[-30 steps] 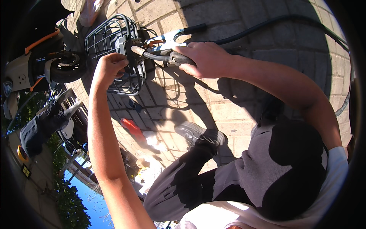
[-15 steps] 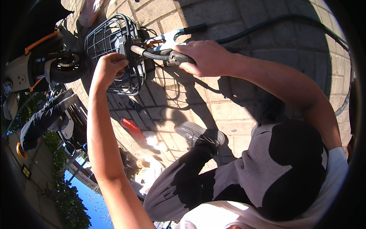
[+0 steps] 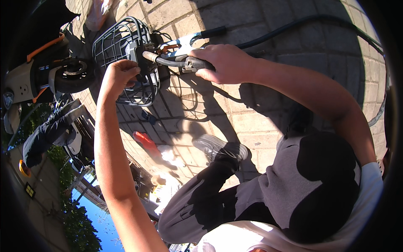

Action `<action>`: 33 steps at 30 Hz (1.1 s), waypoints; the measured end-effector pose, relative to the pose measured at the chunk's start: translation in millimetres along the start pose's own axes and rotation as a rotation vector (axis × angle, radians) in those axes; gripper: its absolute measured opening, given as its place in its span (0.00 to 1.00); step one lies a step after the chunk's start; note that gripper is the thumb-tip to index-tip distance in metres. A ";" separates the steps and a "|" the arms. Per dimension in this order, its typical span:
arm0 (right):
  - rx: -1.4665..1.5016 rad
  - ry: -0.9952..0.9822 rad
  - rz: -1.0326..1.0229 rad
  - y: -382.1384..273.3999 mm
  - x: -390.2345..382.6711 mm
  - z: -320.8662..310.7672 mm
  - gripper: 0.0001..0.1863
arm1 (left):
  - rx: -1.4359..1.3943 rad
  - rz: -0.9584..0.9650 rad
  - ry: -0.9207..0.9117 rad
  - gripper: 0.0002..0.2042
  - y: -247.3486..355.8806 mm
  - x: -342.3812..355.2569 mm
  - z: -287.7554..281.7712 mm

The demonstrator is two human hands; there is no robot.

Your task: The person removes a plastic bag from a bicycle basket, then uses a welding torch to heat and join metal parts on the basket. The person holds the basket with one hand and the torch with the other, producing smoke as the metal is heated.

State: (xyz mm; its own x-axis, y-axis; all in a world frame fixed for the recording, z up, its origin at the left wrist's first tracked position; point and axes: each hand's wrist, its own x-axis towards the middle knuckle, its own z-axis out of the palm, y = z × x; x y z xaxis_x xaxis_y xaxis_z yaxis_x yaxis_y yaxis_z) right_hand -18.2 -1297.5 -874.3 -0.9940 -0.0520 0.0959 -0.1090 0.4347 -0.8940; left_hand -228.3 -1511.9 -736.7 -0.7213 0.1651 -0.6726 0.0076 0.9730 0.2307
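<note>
My right hand [image 3: 226, 64] is wrapped round the dark grip of a handlebar [image 3: 170, 62], and a lever bracket shows beside its fingers. The bar's bent grey tube leads left toward a dark wire basket [image 3: 119, 40]. At the basket's near side my left hand [image 3: 121, 74] is closed, thumb and fingertips pressed together against a black box-like part [image 3: 136, 53]. What those fingers pinch, if anything, is hidden. Just beyond the bar lies a blue and white frame piece [image 3: 182, 43] ending in a black sleeve.
A thick black hose [image 3: 289, 30] curves across the brick paving to the right. A parked scooter's wheel [image 3: 72, 75] stands left of the basket. Below lie a red item [image 3: 145, 140] and a white plastic bag [image 3: 169, 154]. My grey shoe [image 3: 220, 148] rests on the bricks.
Almost nothing differs. The basket, the handlebar and both my hands appear shifted very slightly left in the picture; both hands keep their hold.
</note>
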 end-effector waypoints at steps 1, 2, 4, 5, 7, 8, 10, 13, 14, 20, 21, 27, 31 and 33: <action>-0.002 -0.003 0.003 -0.3 -0.4 -0.4 0.26 | 0.013 0.000 0.000 0.09 0.2 0.1 0.0; -0.004 -0.007 0.006 -0.9 -0.6 -0.8 0.26 | 0.016 0.005 -0.001 0.09 0.3 0.3 -0.1; -0.009 -0.054 0.038 -1.3 -0.4 -2.8 0.25 | 0.005 0.007 -0.005 0.09 0.0 0.0 0.0; -0.004 -0.043 0.031 -1.9 -0.4 -3.4 0.25 | 0.014 0.011 -0.002 0.09 0.0 -0.1 0.0; -0.030 -0.046 0.035 -2.7 0.0 -4.6 0.25 | -0.006 -0.001 -0.002 0.09 0.2 -0.1 0.3; -0.039 -0.030 0.028 -3.0 0.0 -4.9 0.25 | 0.014 0.007 0.001 0.09 0.4 -0.1 0.5; -0.034 -0.011 0.022 -3.0 0.2 -4.8 0.25 | 0.017 0.003 0.004 0.09 0.7 -0.1 0.9; -0.028 -0.020 0.016 -1.6 0.0 -4.2 0.25 | 0.009 0.004 0.011 0.09 0.2 -0.2 1.0; -0.023 -0.012 0.007 -0.9 -0.1 -4.0 0.25 | 0.024 0.012 0.012 0.09 -0.2 -0.1 0.8; -0.036 0.013 -0.018 1.2 2.9 -0.8 0.25 | 0.024 0.015 -0.011 0.09 -3.0 3.2 -1.1; -0.034 0.010 -0.009 1.2 4.1 -0.6 0.25 | 0.031 0.013 -0.011 0.09 -3.0 3.7 -1.3; -0.051 -0.023 -0.002 -1.4 0.2 -2.6 0.24 | 0.009 0.017 0.000 0.09 -2.4 2.3 -0.8; -0.077 -0.011 -0.006 -2.1 -4.5 -2.3 0.23 | -0.007 0.012 -0.008 0.09 -2.8 2.1 -0.6; -0.097 -0.002 -0.014 -1.6 -4.4 -1.9 0.24 | 0.010 0.025 -0.013 0.10 -3.4 2.9 -1.0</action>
State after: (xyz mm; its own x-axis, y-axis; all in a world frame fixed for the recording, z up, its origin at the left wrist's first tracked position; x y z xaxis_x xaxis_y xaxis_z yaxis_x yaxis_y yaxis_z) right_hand -13.7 -1296.3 -872.5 -0.9924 -0.0606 0.1072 -0.1231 0.5189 -0.8460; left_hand -231.1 -1514.8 -738.8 -0.7115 0.1911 -0.6762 0.0324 0.9702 0.2400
